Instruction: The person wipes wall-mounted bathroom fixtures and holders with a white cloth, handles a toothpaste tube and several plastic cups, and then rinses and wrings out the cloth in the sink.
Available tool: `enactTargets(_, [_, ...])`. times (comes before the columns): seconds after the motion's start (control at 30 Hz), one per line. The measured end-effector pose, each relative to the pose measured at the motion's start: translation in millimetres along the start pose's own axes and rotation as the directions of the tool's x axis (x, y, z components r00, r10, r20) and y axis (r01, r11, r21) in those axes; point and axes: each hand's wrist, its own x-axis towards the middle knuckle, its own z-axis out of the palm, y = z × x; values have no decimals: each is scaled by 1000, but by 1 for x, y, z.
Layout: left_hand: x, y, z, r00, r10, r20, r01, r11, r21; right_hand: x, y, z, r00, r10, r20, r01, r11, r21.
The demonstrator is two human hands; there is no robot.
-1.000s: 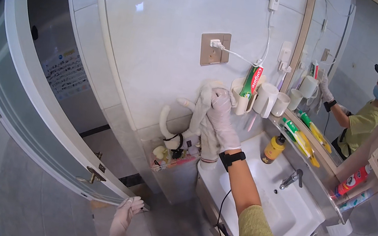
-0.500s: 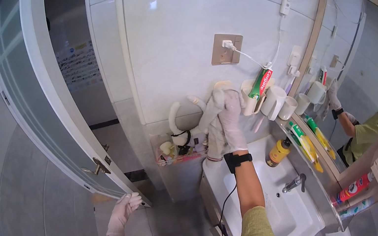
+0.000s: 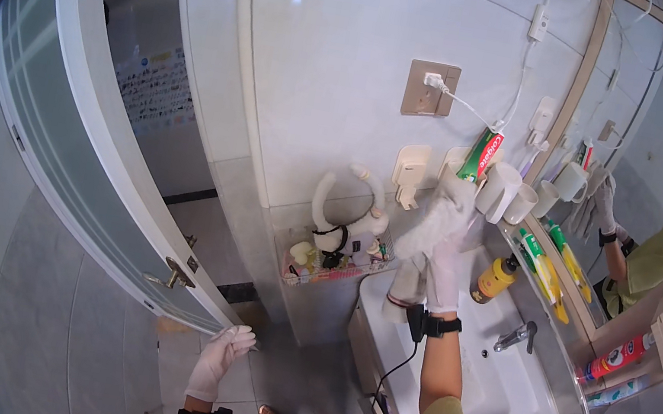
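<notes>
My right hand [image 3: 448, 270], in a thin white glove, grips a limp grey-white cloth [image 3: 439, 221] over the left side of the washbasin. One end of the cloth hangs down and has a darker band near its edge. A beige wall hook [image 3: 410, 175] shows left of the cloth, apart from it. My left hand [image 3: 223, 356], also gloved, is held low beside the bottom corner of the door, fingers loosely bent and nothing visible in them.
The white washbasin [image 3: 503, 411] has a tap [image 3: 517, 335] and a yellow bottle [image 3: 495, 278]. White cups [image 3: 499, 191] and a toothpaste tube [image 3: 480, 155] sit at the wall. A wire basket [image 3: 338, 271] holds small items. The glass door [image 3: 100, 124] stands ajar at left.
The cloth has come off the wall hook, moving right and down in my right hand, so the hook now shows. My left hand has barely moved. The view has shifted slightly.
</notes>
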Motion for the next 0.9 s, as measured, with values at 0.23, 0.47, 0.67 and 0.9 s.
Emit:
enactTargets(0.23, [7,-4,14,998,-2,59,2,1000,-10,48,35,10,882,-400,251,452,563,-692])
enactTargets(0.47, [-1,-11,-16,1000,-8,16,9,999,-46,58,11,26,850,-211,483,506,585,-634])
enactTargets(0.67, [-5,-13,-31,998,39,-50,-44,994,-97,72,9,18,613,-247,750,751,474,-459])
enactTargets(0.9, [-16,-9,-39,995,88,-35,-92,987,-131,57,17,27,856,-314,410,516,551,-656])
